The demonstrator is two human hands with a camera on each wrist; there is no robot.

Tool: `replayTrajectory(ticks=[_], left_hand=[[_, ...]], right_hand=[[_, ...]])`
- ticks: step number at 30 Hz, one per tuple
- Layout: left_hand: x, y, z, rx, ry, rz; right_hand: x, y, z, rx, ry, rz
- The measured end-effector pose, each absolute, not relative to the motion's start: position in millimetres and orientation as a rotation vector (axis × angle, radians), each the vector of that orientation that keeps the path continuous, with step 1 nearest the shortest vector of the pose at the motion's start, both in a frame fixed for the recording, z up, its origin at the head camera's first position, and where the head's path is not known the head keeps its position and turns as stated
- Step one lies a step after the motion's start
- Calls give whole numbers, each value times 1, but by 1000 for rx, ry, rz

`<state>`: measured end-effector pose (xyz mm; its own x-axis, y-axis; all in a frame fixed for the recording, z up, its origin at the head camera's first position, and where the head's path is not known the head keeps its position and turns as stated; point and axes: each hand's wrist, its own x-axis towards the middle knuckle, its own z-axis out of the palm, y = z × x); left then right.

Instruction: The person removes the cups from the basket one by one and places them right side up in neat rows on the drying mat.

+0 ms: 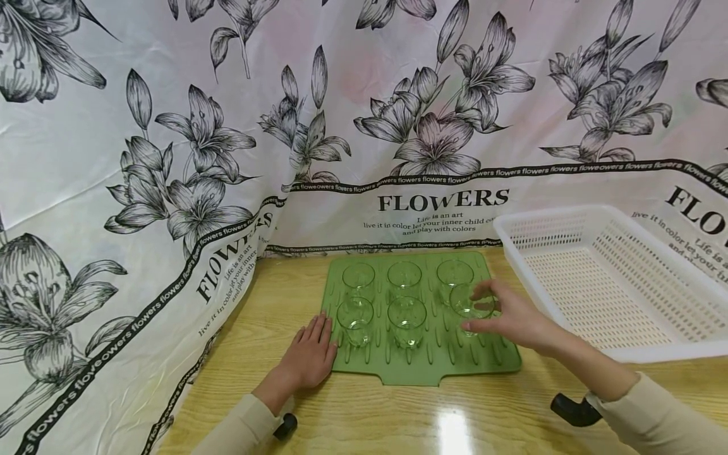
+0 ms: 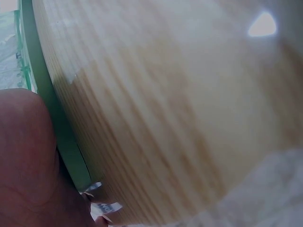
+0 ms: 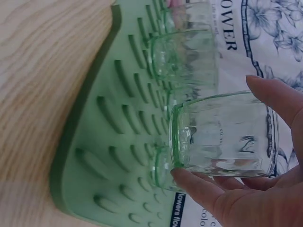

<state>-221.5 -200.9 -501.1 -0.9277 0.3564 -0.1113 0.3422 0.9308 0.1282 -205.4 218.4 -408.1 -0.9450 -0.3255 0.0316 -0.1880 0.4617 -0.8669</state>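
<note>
My right hand [image 1: 514, 319] holds a clear drinking glass [image 3: 222, 135] at the right part of a green ridged draining mat [image 1: 411, 371]. In the right wrist view the thumb is on one side of this glass and the fingers on the other; whether its base touches the mat I cannot tell. Several similar glasses stand upright on the mat in two rows, among them a front middle glass [image 1: 407, 321] and a front left glass [image 1: 356, 321]. My left hand [image 1: 311, 354] lies flat at the mat's left edge, fingers touching it.
A white perforated plastic basket [image 1: 671, 354] stands on the right, close to the mat. The wooden table [image 1: 352, 417] extends in front of it. Behind and to the left hangs a flower-printed cloth [image 1: 318, 215] that borders the work area.
</note>
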Motion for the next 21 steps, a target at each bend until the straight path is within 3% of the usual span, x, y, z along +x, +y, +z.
replayTrajectory(ticks=[21], left_hand=[[-215,-196,-487,527,2941,177]], right_hand=[[-204,210,-432,-452,2502,-1465]])
